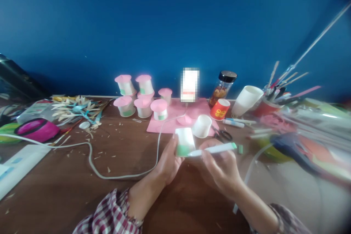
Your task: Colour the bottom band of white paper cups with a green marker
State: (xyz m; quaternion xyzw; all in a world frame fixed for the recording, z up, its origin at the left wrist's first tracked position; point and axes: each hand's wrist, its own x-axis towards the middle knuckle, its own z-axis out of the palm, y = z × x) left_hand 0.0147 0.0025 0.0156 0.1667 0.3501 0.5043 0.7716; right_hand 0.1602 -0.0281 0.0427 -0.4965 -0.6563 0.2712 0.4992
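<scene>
My left hand (168,162) is closed round a small white paper cup (184,139), held upside down with a green band near its rim. My right hand (221,168) grips a white marker with a green end (216,149), its tip touching the cup's green band. Both hands hover above the brown table (63,186), just in front of a pink paper sheet (175,115). Another white cup (202,125) lies on its side right behind the held cup.
Several white cups with pink tops (142,95) stand at the back. A white cable (90,157) loops across the table. Scissors (223,134), a red cup (219,109), a dark-lidded jar (223,87), a big white cup (246,99) and a holder of brushes (276,91) crowd the right.
</scene>
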